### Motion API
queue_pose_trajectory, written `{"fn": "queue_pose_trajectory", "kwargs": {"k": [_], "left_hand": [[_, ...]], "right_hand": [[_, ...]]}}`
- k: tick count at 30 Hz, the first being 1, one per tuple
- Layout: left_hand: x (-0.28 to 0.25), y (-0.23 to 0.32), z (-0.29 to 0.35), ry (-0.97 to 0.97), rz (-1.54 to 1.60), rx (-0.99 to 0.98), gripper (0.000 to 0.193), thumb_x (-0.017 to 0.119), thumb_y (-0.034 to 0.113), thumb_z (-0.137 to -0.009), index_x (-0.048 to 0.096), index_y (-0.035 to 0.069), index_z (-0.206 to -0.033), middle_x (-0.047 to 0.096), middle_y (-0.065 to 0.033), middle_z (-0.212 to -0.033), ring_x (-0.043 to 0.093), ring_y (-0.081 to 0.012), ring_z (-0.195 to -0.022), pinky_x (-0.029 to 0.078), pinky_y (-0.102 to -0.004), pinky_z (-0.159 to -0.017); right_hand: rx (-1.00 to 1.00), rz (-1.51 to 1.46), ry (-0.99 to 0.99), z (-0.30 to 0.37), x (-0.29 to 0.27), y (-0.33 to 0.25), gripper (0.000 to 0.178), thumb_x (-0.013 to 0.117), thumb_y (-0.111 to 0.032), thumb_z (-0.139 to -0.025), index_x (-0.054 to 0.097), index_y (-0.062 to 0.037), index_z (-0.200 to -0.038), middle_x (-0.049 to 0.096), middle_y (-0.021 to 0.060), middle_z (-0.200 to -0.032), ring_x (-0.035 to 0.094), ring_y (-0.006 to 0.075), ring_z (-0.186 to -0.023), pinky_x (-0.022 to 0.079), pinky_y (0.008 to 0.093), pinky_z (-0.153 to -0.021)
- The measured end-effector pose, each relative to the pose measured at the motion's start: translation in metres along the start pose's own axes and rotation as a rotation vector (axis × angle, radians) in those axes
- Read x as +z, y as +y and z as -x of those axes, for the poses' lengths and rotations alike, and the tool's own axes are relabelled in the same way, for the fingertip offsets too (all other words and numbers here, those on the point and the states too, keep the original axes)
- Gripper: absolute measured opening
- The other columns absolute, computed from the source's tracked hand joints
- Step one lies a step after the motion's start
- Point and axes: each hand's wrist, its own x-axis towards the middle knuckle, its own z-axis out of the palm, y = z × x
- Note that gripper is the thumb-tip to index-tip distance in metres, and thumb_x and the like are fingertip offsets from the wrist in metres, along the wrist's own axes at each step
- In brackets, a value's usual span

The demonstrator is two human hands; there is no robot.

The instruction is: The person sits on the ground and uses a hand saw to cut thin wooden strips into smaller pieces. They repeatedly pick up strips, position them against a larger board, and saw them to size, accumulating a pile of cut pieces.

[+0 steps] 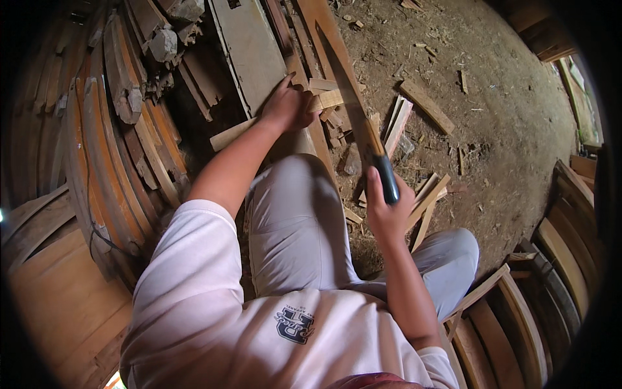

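My right hand [391,206] is wrapped round the black handle of a handsaw [352,97]. Its long blade points away from me and crosses the picture at a slant, beside the right end of a pale wood strip [233,134]. Whether the teeth touch the strip cannot be made out. My left hand [289,107] presses down on the strip, its fingers closed round it and one finger stretched forward. The strip lies crosswise over long boards [249,55], and my hand hides its middle part. My left knee is close behind the strip.
Stacked old planks [97,155] fill the left side. Small wood offcuts [334,123] lie heaped below the blade. Loose pieces such as a short plank [426,106] are scattered on the dirt floor [505,129]. More timber [505,311] stands at the lower right.
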Motion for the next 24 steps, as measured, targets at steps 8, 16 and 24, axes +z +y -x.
{"fn": "queue_pose_trajectory", "kwargs": {"k": [8, 16, 24], "left_hand": [[-0.011, 0.008, -0.004, -0.103, -0.114, -0.008, 0.047, 0.061, 0.053, -0.09, 0.071, 0.007, -0.092, 0.073, -0.0146, -0.088, 0.069, -0.0266, -0.102, 0.023, -0.046, -0.125], [-0.01, 0.007, -0.004, -0.139, -0.132, 0.001, 0.038, 0.058, 0.049, -0.093, 0.073, 0.015, -0.101, 0.075, -0.0089, -0.098, 0.068, -0.0256, -0.108, 0.027, -0.0455, -0.122], [0.053, -0.032, 0.006, -0.002, 0.201, -0.206, 0.038, 0.063, 0.036, -0.089, 0.074, 0.008, -0.112, 0.071, -0.0126, -0.122, 0.061, -0.0271, -0.122, 0.029, -0.0402, -0.123]], "right_hand": [[-0.066, 0.031, -0.057, -0.038, 0.058, 0.027, 0.042, 0.072, -0.029, -0.096, 0.06, 0.0023, -0.07, 0.046, 0.0029, -0.053, 0.041, 0.0088, -0.05, 0.033, 0.0312, -0.047], [-0.038, 0.021, -0.102, -0.029, 0.06, 0.043, 0.044, 0.073, -0.031, -0.095, 0.06, 0.0024, -0.07, 0.045, 0.0019, -0.054, 0.039, 0.0079, -0.052, 0.032, 0.0314, -0.046], [0.045, -0.005, -0.17, -0.001, 0.038, 0.036, 0.043, 0.071, -0.029, -0.097, 0.059, 0.0003, -0.068, 0.047, -0.0027, -0.054, 0.041, 0.0054, -0.051, 0.031, 0.0286, -0.046]]}}
